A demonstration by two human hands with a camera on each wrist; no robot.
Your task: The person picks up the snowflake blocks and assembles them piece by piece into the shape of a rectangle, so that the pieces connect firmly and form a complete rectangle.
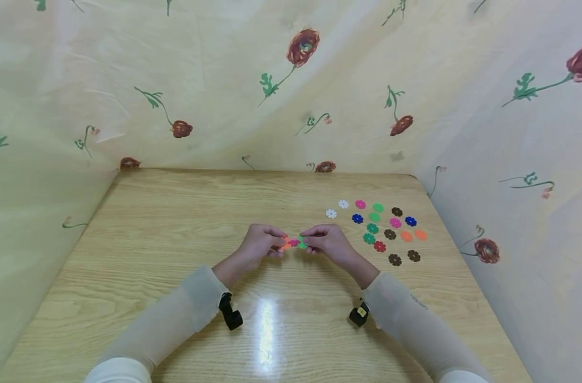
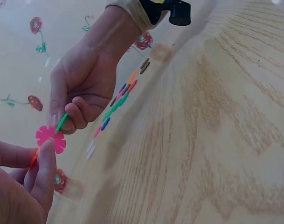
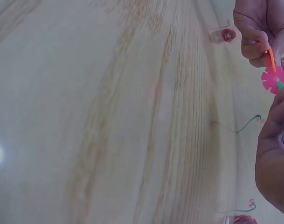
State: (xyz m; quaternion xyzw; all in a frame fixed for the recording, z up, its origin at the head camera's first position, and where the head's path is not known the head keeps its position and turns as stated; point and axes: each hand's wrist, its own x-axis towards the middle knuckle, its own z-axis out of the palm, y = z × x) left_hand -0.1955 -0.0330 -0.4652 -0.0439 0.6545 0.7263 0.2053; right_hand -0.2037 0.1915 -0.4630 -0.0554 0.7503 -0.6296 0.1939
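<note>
Above the table, my left hand (image 1: pixel 263 243) pinches an orange disc (image 1: pixel 285 244) and my right hand (image 1: pixel 332 244) pinches a green disc (image 1: pixel 302 243). Between them is a pink notched disc (image 2: pixel 51 139), which the orange disc (image 3: pixel 271 59) meets on one side and the green disc (image 2: pixel 61 122) on the other, both turned edge-on to it. The left thumb lies by the pink disc's edge in the left wrist view. Fingertips partly cover the orange and green discs.
Loose flower-shaped discs lie flat at the right of the wooden table (image 1: pixel 176 213): white (image 1: pixel 343 204), blue (image 1: pixel 357 218), brown (image 1: pixel 395 260), red (image 1: pixel 379 247) and others. A flowered cloth (image 1: pixel 214 80) hangs behind and beside the table.
</note>
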